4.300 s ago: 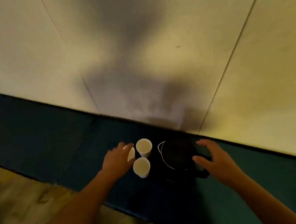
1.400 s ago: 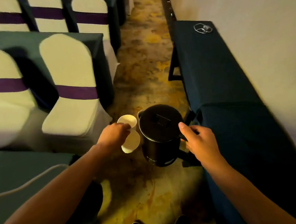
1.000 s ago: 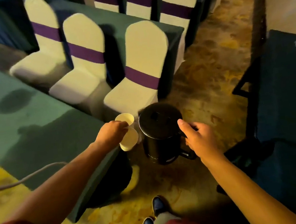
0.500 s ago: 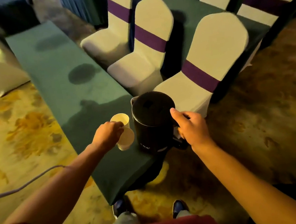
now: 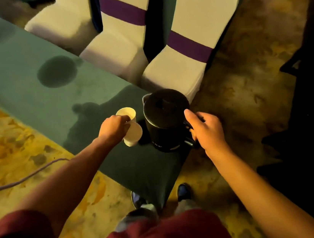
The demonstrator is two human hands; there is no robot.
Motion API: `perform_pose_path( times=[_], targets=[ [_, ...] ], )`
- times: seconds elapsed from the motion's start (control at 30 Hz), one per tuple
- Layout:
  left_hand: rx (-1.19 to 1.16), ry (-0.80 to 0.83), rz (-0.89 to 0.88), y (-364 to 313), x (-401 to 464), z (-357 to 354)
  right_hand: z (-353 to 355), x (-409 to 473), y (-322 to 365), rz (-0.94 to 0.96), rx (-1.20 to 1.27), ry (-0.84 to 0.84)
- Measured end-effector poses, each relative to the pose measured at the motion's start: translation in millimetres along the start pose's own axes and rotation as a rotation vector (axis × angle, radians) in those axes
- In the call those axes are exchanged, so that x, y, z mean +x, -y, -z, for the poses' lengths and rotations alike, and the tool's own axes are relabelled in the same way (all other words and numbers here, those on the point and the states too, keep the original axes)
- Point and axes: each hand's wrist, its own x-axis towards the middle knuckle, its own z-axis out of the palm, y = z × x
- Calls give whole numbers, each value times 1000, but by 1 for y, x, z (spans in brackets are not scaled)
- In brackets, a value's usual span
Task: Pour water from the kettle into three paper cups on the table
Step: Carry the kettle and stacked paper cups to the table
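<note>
The left hand (image 5: pixel 112 127) is pinching paper cups (image 5: pixel 130 126) just left of the black kettle (image 5: pixel 165 120); the right hand (image 5: pixel 206 127) is gripping the lidded kettle's handle, contents unseen.

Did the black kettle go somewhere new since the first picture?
Yes. The kettle was on the dark table by the wall; now the right hand holds it at the end of the green table, beside the white chairs.

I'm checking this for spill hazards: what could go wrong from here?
The left hand pinches several cups at once, one tilted; they may slip or tip when set down. The kettle, gripped by the right hand, is near the table end, so it could be knocked off.
</note>
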Motion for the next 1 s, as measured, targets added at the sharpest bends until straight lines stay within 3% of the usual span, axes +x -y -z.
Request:
perform_pose_path(
  times=[0.23, 0.63, 0.87, 1.0],
  targets=[
    [48, 39, -51, 9, 21, -8, -8, -19, -17, -176, 96, -36],
    [71, 30, -64, 13, 16, -16, -20, -29, -54, -235, 130, 90],
    [93, -21, -105, 20, 13, -14, -6, -22, -50, -294, -5, 203],
    [97, -91, -154, 24, 10, -6, 1, -7, -24, -176, -244, 34]
  ],
)
